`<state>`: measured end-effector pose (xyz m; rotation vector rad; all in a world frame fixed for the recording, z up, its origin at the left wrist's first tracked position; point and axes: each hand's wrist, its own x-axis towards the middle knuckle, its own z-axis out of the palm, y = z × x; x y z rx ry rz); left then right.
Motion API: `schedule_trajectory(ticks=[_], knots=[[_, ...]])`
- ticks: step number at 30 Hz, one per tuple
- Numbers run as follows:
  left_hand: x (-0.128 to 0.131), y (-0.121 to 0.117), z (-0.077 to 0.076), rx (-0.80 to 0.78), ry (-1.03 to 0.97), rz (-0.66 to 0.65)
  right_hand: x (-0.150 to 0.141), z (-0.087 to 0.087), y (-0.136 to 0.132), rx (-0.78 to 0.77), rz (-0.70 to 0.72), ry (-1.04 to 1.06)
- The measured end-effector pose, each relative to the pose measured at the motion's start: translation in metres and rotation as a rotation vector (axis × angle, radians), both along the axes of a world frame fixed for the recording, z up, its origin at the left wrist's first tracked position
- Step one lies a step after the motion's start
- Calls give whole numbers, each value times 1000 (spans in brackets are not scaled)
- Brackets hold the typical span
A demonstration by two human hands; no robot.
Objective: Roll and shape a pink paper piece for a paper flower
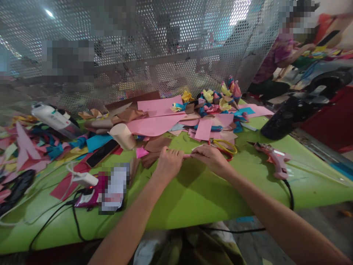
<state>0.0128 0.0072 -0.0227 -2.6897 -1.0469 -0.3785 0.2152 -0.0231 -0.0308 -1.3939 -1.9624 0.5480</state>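
Between my two hands is a thin pink paper roll (187, 156), mostly covered by fingers. My left hand (170, 162) is closed around its left end. My right hand (210, 156) pinches the other end, fingers pressed together. Just past my right hand lie scissors (230, 147) with yellow and red handles. A small bright pink paper piece (142, 152) and brown paper (157, 144) are close to my left hand. Farther right, a pink glue gun (274, 160) rests on the green table (204, 198).
Colored paper sheets (160, 105) and folded paper flowers (209, 97) crowd the back. At left are a phone (102, 152), a power strip (91, 195) with cables, a white bottle (55, 119) and a cardboard tube (122, 136). A black bottle (284, 116) stands right; a person (275, 55) sits beyond.
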Motion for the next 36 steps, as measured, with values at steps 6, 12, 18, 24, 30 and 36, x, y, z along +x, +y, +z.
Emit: schedule_trajectory(ticks=[6, 12, 18, 24, 30, 36], knots=[[3, -1, 12, -253, 129, 38, -1, 4, -1, 26, 30, -31], [-7, 5, 23, -465, 77, 151, -5, 16, -11, 414, -51, -336], [-18, 5, 21, -797, -197, 15, -13, 14, -14, 504, 5, -599], [-10, -5, 28, -733, -23, 51, -19, 5, -10, 484, -17, -729], [1, -12, 26, -405, 143, 35, -24, 0, -9, 374, -56, -735], [3, -12, 14, -276, 114, -9, -27, 5, -13, 188, -78, -710]])
